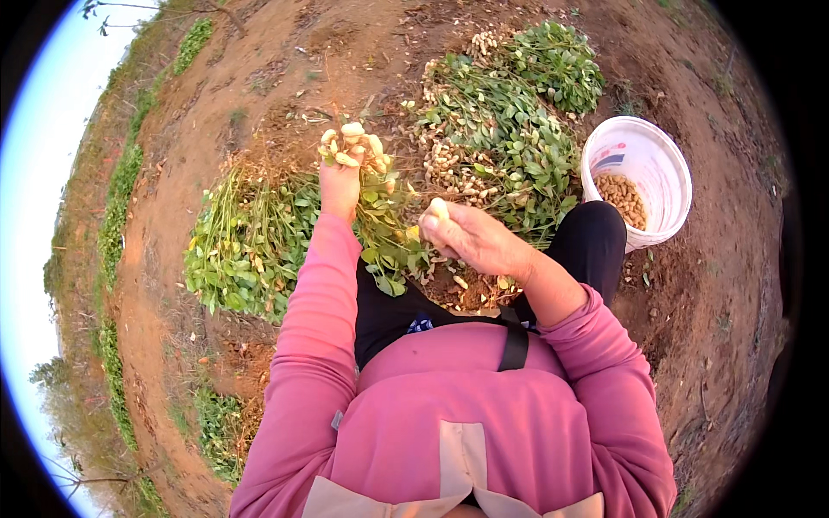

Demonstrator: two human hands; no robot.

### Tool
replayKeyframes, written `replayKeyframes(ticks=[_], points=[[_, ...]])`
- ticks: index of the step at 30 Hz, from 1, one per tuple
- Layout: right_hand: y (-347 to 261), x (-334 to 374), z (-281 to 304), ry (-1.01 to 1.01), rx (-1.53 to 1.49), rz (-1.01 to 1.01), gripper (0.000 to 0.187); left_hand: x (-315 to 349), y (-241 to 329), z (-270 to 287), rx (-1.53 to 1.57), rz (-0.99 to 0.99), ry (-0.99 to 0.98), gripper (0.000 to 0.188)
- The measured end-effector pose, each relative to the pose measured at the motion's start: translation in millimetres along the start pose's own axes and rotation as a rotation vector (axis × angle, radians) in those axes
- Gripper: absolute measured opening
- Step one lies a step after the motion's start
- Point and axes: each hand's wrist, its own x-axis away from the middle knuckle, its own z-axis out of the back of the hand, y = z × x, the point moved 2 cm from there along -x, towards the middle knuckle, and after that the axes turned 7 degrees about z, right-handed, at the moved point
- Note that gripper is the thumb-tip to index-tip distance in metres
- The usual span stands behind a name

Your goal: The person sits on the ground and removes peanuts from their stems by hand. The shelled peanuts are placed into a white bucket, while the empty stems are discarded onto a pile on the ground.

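My left hand (338,186) has its fingers closed round a peanut plant (367,186), pods up. My right hand (471,237) pinches one pale peanut pod (439,208) just beside it. A white bucket (649,155) of pods stands to my right, near the heaped plants (509,121).

piles of uprooted leafy plants (509,129) on red soil (259,69).

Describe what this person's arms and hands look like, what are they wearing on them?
Both arms are in long pink sleeves of a soft, slightly creased fabric. The left sleeve runs down to the wrist; the right sleeve is pushed up, leaving the forearm bare. The left hand and right hand are bare: no gloves, and no rings, watch or bracelet that I can see.
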Motion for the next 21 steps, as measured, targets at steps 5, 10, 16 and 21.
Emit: replayKeyframes(ticks=[5,10,16,21], points=[[-26,62,192,0.856,1.113,-0.289,0.038,27,35,-1,0.207,0.114,-0.094,0.030],[6,127,267,0.794,1.458,-0.359,0.060,44,48,-22,0.267,0.109,-0.173,0.034],[-21,17,66,0.391,0.622,0.024,0.024,45,34,-29,0.249,0.096,-0.201,0.037],[-9,-16,4,0.239,0.706,0.132,0.030,44,20,-31,0.170,0.051,-0.162,0.035]])
